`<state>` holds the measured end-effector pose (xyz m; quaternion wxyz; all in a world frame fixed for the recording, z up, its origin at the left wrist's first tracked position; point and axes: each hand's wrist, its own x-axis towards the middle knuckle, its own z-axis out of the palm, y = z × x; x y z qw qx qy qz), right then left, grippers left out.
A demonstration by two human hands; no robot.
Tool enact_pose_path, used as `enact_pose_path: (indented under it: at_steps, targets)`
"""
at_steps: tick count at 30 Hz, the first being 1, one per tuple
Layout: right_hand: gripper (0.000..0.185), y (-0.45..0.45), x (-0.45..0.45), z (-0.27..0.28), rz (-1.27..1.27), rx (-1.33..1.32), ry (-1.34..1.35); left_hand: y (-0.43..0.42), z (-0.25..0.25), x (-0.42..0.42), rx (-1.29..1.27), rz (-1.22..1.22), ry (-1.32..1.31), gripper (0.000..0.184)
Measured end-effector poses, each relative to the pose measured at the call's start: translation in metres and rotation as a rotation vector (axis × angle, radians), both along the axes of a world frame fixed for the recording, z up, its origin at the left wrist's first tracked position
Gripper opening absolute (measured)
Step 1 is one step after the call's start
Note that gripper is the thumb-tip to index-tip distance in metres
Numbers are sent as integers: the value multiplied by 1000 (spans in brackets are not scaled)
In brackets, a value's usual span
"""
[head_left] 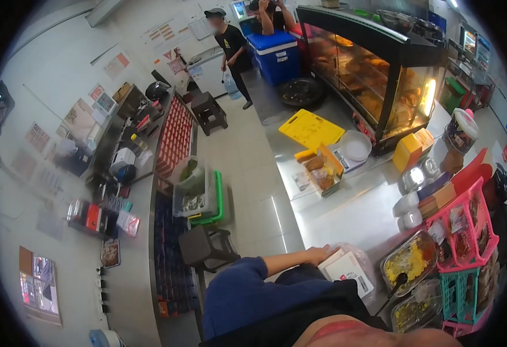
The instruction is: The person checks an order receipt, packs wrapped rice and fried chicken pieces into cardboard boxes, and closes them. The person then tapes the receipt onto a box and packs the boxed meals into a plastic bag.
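Note:
My left hand (316,255) reaches out from a blue sleeve, its fingers closed at the upper left corner of a white takeaway box (346,270). Clear plastic bag film (355,254) shows around the box, which lies at the near edge of the steel counter. Whether the fingers also pinch the film is too small to tell. My right hand is out of sight. Beside the box, a tray of yellow rice (407,263) holds a black ladle (401,280). Farther along the counter sits an open yellow box of fried food (323,170).
A lit food warmer (375,75) stands beyond a yellow cutting board (311,128). Pink (465,225) and teal (459,295) baskets line the right side. Stools (207,246) and a plastic tub (194,191) occupy the aisle. A person in black (233,46) stands at the back.

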<state>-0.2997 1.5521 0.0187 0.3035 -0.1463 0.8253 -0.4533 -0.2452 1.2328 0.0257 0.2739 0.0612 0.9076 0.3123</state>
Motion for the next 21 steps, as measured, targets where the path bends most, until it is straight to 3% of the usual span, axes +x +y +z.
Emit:
enact_pose_path:
  at_steps: [2,4,7,10,13,20,21]
  targets:
    - [49,4,15,6,1,14,19,3,-12,1,36,-13,-72,130]
    - [49,5,29,13,4,32,39,1,-51,7,-44,-3,191,142]
    - [49,5,42,27,21,45,56,-2,-60,7,70,-8,239,147]
    - [52,15,34,11,58,3,39,-5,-76,-1,120,-58,141,133]
    - [61,27,19,-18,111,-55,9,-1,-59,2,121,-31,130,139]
    - [62,39,12,-38,-8,-111,-46,0,-68,-11,96,18,161,152]
    - [56,32,18,-22,-228,-322,-205,-2,-67,-14,82,-9,142,152]
